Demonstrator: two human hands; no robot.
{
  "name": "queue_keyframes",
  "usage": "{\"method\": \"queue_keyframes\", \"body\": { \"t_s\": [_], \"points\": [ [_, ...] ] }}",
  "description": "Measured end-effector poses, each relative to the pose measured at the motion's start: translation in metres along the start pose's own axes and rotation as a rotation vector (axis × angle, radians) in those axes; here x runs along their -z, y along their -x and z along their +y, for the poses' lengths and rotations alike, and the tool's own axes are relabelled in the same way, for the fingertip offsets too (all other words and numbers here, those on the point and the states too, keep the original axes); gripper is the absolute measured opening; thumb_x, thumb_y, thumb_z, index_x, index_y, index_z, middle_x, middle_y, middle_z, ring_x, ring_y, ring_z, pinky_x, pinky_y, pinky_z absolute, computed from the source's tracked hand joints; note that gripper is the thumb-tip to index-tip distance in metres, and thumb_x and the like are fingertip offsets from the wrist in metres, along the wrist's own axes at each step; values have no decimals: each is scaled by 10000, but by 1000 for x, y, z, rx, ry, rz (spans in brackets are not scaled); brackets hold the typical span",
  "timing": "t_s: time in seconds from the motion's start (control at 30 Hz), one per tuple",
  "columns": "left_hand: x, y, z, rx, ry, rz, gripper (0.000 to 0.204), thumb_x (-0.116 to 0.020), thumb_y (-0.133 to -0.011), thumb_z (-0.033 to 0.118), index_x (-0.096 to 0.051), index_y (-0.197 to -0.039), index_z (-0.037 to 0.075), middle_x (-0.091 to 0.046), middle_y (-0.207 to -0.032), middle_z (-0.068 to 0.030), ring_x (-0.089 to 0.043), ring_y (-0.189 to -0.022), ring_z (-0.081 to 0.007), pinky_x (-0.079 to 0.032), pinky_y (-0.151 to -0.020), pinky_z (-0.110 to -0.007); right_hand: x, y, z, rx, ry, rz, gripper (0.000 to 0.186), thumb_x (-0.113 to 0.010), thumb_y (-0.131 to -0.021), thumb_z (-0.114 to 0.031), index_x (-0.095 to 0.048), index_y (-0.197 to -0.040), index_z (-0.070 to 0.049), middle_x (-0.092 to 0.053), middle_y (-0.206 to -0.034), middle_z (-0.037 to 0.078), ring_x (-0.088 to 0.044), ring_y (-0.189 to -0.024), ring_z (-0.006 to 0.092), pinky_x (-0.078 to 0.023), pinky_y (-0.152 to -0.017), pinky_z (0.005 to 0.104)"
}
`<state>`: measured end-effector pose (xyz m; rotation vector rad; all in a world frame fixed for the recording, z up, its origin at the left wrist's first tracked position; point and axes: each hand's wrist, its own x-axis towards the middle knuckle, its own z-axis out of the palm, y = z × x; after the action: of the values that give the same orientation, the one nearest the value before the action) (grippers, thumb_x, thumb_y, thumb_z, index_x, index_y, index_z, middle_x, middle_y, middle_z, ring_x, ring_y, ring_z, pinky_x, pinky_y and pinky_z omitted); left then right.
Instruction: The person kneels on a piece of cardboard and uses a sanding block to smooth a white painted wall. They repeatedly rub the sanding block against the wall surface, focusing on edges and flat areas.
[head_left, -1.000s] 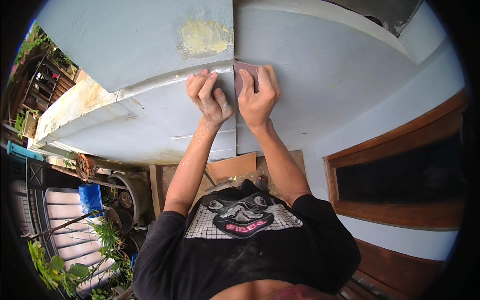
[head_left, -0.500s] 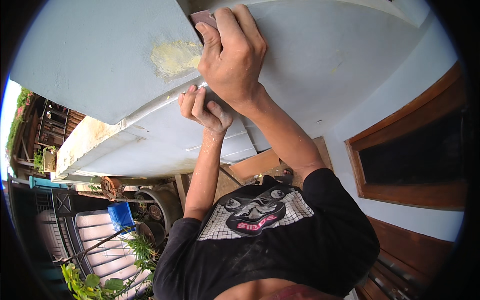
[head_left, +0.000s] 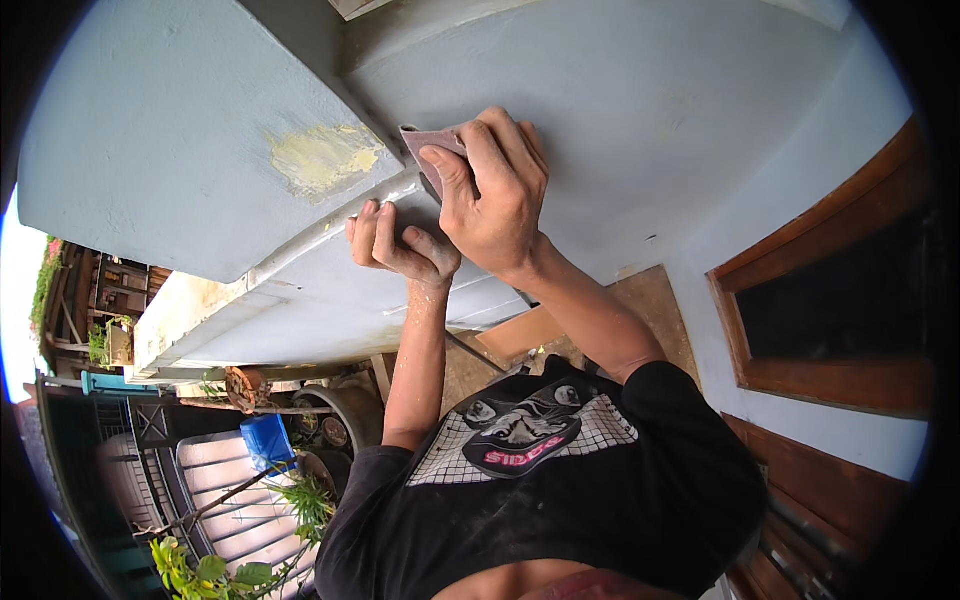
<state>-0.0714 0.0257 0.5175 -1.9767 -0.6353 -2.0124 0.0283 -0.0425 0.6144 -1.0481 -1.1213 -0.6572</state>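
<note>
My right hand (head_left: 497, 195) pinches a folded piece of reddish-brown sandpaper (head_left: 440, 150) between thumb and fingers. The sandpaper is beside the corner where the grey wall panel (head_left: 180, 120) meets the narrow ledge (head_left: 330, 225). Just below and to the left, my left hand (head_left: 405, 245) is closed, with dusty fingers curled by the ledge's edge. Whatever it may hold is hidden. A yellowish patch (head_left: 325, 160) with scuffed edges marks the panel left of the sandpaper. Pale dust speckles my left forearm.
A brown wooden frame with a dark pane (head_left: 830, 300) is set in the wall at the right. Lower left, a blue container (head_left: 267, 443), a round planter (head_left: 345, 410) and leafy plants (head_left: 215, 570) stand near a barred gate. Beyond my arms lies a brown board (head_left: 520, 333).
My right hand has come down along the panel's edge, bringing the sandpaper nearer my left hand. More of the sandpaper shows. My left hand stays curled by the ledge; the view has shifted slightly.
</note>
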Motion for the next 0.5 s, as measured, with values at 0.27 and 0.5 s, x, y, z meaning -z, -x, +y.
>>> {"method": "queue_keyframes", "body": {
  "t_s": [0.27,0.5],
  "points": [
    [2,5,4,-28,-23,19,295,-462,-1041,193,-501,-1301,60,-459,-1240,-113,-422,-1284,-252,-262,-1157,-520,-5,2,-6,-21,25,-86,147,-750,-874,-89,-633,-797,-43,-561,-735,66,-528,-614,261,-406,-611,380],
    [-2,7,3,-28,12,50,288,-439,-1054,166,-527,-1299,41,-486,-1246,-130,-432,-1284,-256,-269,-1154,-504,-24,-67,-18,94,-12,33,146,-747,-881,-91,-625,-841,-20,-560,-745,84,-511,-601,284,-402,-613,400]
  ]
}}
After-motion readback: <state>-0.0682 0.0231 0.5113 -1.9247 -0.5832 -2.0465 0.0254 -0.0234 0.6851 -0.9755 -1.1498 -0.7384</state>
